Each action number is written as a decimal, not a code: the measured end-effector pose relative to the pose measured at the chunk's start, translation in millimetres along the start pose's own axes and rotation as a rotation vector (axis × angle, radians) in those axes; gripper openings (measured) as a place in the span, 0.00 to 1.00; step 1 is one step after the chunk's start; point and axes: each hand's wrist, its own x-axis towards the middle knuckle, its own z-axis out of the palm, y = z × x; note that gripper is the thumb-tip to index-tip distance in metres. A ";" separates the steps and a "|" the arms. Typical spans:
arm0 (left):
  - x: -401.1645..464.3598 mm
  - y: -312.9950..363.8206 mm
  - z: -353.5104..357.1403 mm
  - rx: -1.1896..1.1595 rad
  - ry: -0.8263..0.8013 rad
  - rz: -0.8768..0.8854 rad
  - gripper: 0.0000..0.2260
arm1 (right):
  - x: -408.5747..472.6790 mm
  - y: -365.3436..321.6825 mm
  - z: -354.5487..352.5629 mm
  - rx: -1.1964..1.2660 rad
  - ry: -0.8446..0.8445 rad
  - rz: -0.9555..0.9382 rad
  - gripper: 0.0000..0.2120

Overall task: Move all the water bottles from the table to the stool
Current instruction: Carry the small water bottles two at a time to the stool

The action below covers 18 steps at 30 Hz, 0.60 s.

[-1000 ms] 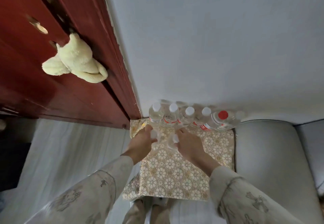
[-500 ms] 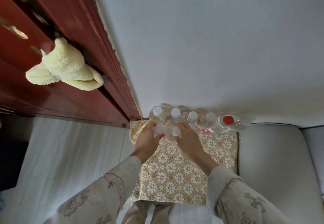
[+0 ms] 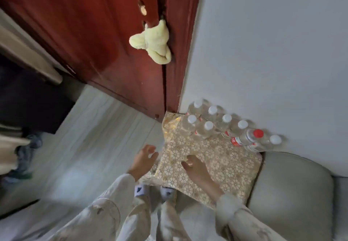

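Note:
Several clear water bottles stand on a stool covered with a gold floral cloth point(image 3: 222, 157), against the wall. Two white-capped bottles, one on the left point(image 3: 188, 125) and one on the right point(image 3: 205, 130), form a front row. Behind them more white-capped bottles point(image 3: 224, 122) line the wall, with a red-capped bottle point(image 3: 248, 138) at the right. My left hand point(image 3: 144, 160) hovers open off the stool's left edge. Above the cloth, short of the bottles, my right hand point(image 3: 197, 170) is open and holds nothing.
A dark red wooden door point(image 3: 113, 43) with a pale yellow plush toy point(image 3: 152, 43) hanging from it stands to the left of the stool. A grey sofa cushion point(image 3: 293, 190) adjoins the stool on the right. Pale wood floor point(image 3: 90, 146) lies to the left. My slippered feet point(image 3: 152, 191) are below.
Both hands have let go of the two front bottles and drawn back toward me. The view has swung left, showing more door and floor.

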 end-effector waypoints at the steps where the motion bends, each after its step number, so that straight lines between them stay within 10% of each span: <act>1: -20.2 -15.9 -6.7 -0.071 0.043 -0.055 0.14 | -10.4 -7.9 10.7 -0.015 -0.048 -0.040 0.20; 18: -413.1 -273.7 -40.0 -1.256 0.992 -0.362 0.09 | -229.9 -126.2 310.3 -0.363 -0.607 -0.539 0.09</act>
